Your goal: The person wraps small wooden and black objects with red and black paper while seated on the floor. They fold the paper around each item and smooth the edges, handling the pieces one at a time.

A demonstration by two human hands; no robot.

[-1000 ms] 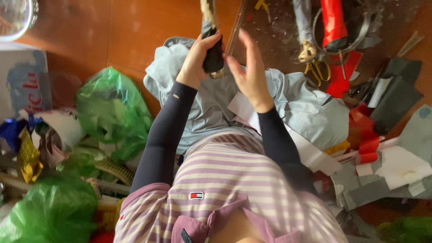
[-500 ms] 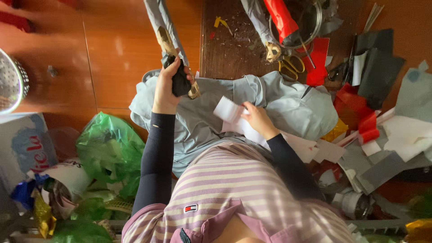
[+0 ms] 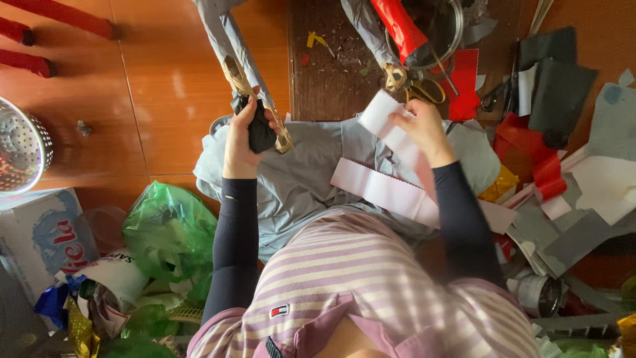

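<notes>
My left hand (image 3: 244, 129) grips the black handle end of a long grey-wrapped stick (image 3: 228, 46) trimmed with gold strips; the stick runs up and away over the orange floor. My right hand (image 3: 422, 128) holds a strip of white paper tape (image 3: 387, 126) that trails down across my lap to a wider white band (image 3: 384, 192). Both hands hover above the pale blue-grey cloth (image 3: 298, 172) on my legs. Gold-handled scissors (image 3: 412, 85) lie just above my right hand on a dark wooden board (image 3: 331, 66).
Red, grey and black paper scraps (image 3: 550, 132) pile up at the right. A metal ring with a red-wrapped piece (image 3: 404, 30) sits at the top. Green plastic bags (image 3: 169, 232), a box (image 3: 40, 232) and foil lie left; a perforated metal bowl (image 3: 20, 149) is at the far left.
My hands have parted: the left lowered the stick's handle toward my lap, and the right moved right, picking up the white paper strip near the scissors.
</notes>
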